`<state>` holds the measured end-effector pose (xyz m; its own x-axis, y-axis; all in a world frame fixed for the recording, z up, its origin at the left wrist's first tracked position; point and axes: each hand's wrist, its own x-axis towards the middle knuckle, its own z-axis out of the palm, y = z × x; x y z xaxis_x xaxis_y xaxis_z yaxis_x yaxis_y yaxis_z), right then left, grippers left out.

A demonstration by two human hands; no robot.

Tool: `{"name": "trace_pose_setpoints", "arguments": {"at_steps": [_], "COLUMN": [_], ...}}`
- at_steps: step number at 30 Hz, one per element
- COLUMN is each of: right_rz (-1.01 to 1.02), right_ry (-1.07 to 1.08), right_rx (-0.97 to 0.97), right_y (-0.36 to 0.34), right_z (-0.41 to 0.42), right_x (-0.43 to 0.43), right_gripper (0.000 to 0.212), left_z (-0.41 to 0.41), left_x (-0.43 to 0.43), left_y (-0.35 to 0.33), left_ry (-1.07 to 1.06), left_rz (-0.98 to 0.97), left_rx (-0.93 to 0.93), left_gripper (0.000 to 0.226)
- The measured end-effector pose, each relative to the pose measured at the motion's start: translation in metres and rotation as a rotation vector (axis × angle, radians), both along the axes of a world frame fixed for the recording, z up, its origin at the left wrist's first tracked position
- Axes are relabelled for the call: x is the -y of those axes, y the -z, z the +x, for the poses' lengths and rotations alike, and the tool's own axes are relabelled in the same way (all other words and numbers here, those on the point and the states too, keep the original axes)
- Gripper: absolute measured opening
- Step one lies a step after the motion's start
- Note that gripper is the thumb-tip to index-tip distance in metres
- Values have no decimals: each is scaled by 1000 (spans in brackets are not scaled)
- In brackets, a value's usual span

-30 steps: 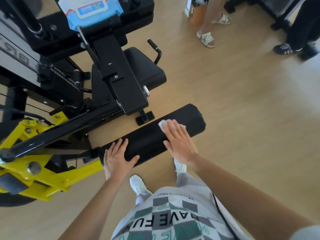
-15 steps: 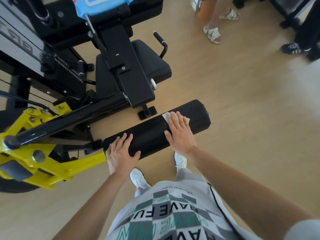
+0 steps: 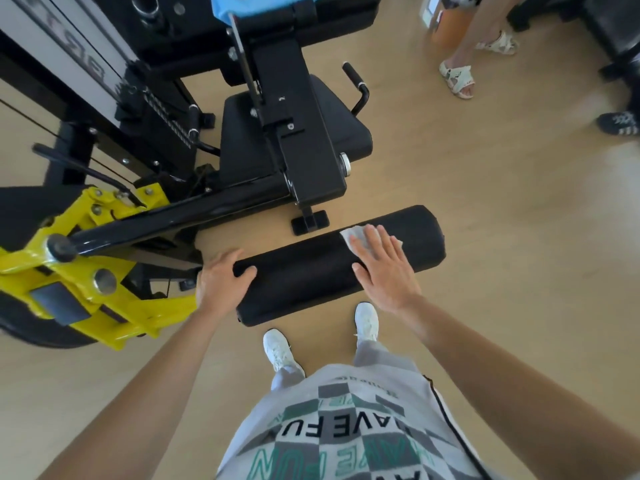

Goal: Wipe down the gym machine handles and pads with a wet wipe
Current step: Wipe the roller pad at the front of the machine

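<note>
A long black roller pad (image 3: 311,271) lies across the middle of the view, fixed to the machine's black and yellow arm. My right hand (image 3: 382,268) lies flat on the pad's right half with straight fingers and presses a white wet wipe (image 3: 355,233) against it; only the wipe's far edge shows past my fingertips. My left hand (image 3: 221,280) grips the pad's left end, fingers curled over the top and thumb on the near side.
Behind the pad stand the machine's black seat (image 3: 332,129), a side handle (image 3: 356,86) and a yellow pivot frame (image 3: 86,271). A blue wipe pack (image 3: 263,1) sits on top of the machine. Other people's feet (image 3: 457,77) stand at the back right on the wooden floor.
My right hand slid the wipe rightward along the pad. My left hand shifted from lying flat on the pad to curling around its left end.
</note>
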<state>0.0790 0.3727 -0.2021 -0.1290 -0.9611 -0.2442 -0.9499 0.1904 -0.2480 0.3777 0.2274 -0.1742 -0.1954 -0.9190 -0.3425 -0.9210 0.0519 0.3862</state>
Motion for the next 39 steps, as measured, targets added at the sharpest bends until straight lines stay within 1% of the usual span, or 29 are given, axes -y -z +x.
{"name": "trace_pose_setpoints", "arguments": {"at_steps": [3,6,8,11,16,18,21,25,27,29,32,35,37,39], "right_rz": [5,28,32,26,71,85,89,57,35,46,74,89,106,120], "right_ry": [127,150,81,-41,-264,-347,-448,-518,-490,-364,-195,-102,-77,-105], "right_rx": [-24,-5,9,40,43,44,28,-8,-9,-11,-72,-105,-96,-60], "right_y": [-3,-3,-2,-6,-7,-4,-2,-5,-4,-4,-5,-6,-4,-3], "right_z": [-8,12,34,72,133,154,183,183,168,148,119,113,126,145], "right_x": [0,5,7,14,29,34,40,37,32,26,20,24,28,33], "right_gripper": [57,64,67,70,72,73,75,74,71,69,65,63,67,72], "left_z": [12,13,14,24,43,46,53,63,65,66,66,65,64,62], "left_x": [-5,-17,-17,-11,-7,-9,-13,-21,-25,-31,-40,-43,-39,-34], "left_y": [9,15,16,16,21,23,23,26,28,29,26,25,24,20], "left_ry": [-54,-75,-130,-204,-202,-176,-81,-27,-20,-13,-26,-59,-153,-304], "left_rz": [123,98,112,195,292,279,217,173,161,138,106,142,215,312], "left_rx": [0,-55,-134,-266,-415,-428,-415,-435,-446,-443,-431,-493,-578,-677], "left_gripper": [52,51,48,44,51,52,49,47,52,58,59,59,56,52]}}
